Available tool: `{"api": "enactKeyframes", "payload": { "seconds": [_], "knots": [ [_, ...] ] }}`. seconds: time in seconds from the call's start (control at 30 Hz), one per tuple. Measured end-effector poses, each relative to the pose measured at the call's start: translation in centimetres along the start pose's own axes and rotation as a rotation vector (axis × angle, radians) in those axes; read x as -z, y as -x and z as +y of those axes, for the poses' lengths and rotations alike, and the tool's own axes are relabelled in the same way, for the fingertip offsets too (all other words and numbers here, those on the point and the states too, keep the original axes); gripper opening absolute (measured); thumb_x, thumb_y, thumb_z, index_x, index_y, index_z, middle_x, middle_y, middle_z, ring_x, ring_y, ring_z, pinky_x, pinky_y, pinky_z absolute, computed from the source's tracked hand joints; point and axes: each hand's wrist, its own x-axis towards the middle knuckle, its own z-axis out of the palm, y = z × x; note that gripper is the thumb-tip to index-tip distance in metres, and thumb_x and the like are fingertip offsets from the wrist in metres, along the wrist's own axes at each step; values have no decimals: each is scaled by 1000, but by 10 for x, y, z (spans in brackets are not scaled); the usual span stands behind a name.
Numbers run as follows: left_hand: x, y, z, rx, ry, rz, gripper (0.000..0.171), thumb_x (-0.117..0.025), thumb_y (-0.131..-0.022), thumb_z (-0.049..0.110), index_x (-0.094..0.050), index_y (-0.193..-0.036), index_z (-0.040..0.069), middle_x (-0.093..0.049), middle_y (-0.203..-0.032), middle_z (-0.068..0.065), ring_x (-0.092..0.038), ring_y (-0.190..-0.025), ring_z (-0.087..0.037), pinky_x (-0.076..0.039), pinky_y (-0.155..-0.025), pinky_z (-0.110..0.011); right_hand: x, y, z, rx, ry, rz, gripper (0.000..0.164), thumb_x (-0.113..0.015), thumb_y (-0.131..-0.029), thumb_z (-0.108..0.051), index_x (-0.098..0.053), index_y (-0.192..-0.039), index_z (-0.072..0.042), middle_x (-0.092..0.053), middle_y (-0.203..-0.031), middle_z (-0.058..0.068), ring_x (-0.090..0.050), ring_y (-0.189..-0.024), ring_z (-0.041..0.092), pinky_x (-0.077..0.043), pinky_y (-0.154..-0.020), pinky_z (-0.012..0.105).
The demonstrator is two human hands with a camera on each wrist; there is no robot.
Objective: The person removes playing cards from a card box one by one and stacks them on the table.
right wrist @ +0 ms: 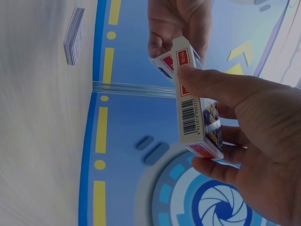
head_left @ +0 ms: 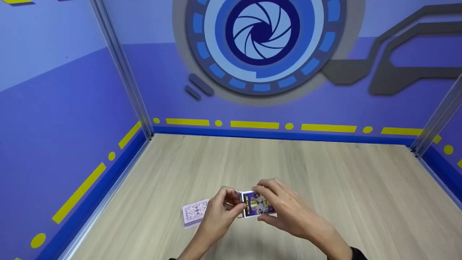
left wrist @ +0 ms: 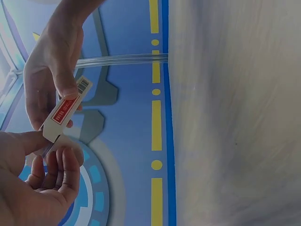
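Over the wood-grained table (head_left: 310, 169), short of its far edge, the right hand (head_left: 290, 209) grips a small purple-fronted cardboard box (head_left: 257, 205); the left hand (head_left: 219, 215) pinches its end flap (right wrist: 165, 63). Working that flap seems the step; next probably needs the box steady. The right wrist view shows a barcoded side (right wrist: 189, 117) the head view hides; the left wrist view lacks the pale patterned playing-card stack (head_left: 194, 213).

Your head view is bright; your left wrist view, dimmer, blurs the pale wooden table (left wrist: 235, 113) at frame right.
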Motion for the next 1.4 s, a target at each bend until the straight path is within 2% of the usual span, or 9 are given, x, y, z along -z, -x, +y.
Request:
{"api": "enactKeyframes", "payload": {
  "seconds": [0.2,0.43,0.57,0.73,0.93,1.07,1.13,1.23,1.4],
  "knots": [
    [2,0,0,39,22,0,25,-75,-92,0,-54,-105,4,-60,-96,-4,-59,-86,-15,-51,-72,-21,-2,1,-1,46,2,19,74,-93,-78,-31,-56,-140,-18,-54,-135,-1,-54,-120,16,-55,-95,41],
    [4,-2,2,66,127,22,26,-75,-93,0,-52,-106,1,-64,-95,-8,-62,-83,-15,-53,-69,-21,-2,0,1,17,3,12,73,-93,-78,-31,-57,-140,-18,-55,-135,-1,-54,-120,16,-54,-97,41],
    [8,-2,4,48,123,20,30,-73,-94,1,-52,-115,0,-70,-95,-9,-63,-80,-14,-53,-66,-21,0,-1,4,-13,14,19,73,-94,-77,-31,-58,-139,-18,-56,-134,-1,-54,-120,16,-53,-98,41],
    [16,-2,6,-41,-24,18,36,-68,-96,-2,-57,-130,1,-72,-96,-2,-59,-77,-11,-48,-67,-21,1,-1,9,-38,9,37,72,-93,-78,-31,-59,-140,-18,-56,-134,-1,-55,-119,16,-53,-97,42],
    [26,-3,6,-234,-292,43,40,-66,-93,-9,-70,-129,8,-60,-120,2,-56,-78,-7,-52,-67,-24,0,-1,12,-42,14,49,73,-93,-78,-33,-58,-141,-18,-56,-133,0,-56,-117,16,-55,-93,41],
    [31,-2,6,-328,-483,10,38,-68,-92,-5,-72,-128,8,-59,-125,2,-55,-77,-4,-50,-63,-21,-1,0,12,-43,23,37,73,-92,-79,-34,-57,-141,-18,-56,-133,0,-57,-116,17,-55,-93,42],
    [34,-1,6,-343,-562,-12,35,-72,-93,2,-72,-127,10,-61,-125,3,-57,-81,-4,-51,-65,-22,-1,0,11,-51,24,25,73,-92,-79,-34,-57,-141,-19,-56,-133,0,-57,-116,16,-55,-93,42],
    [36,-1,8,-340,-671,-41,38,-79,-91,18,-71,-129,16,-62,-125,5,-61,-96,-7,-55,-81,-30,-2,0,11,-62,24,11,72,-91,-80,-35,-57,-142,-19,-56,-133,0,-57,-117,17,-55,-94,43],
    [38,1,11,-320,-798,-108,57,-87,-84,38,-66,-134,21,-58,-129,5,-52,-121,-14,-46,-104,-42,-2,1,11,-73,29,-5,72,-91,-80,-36,-57,-142,-19,-56,-134,-1,-56,-119,17,-54,-96,44]
  ]
}}
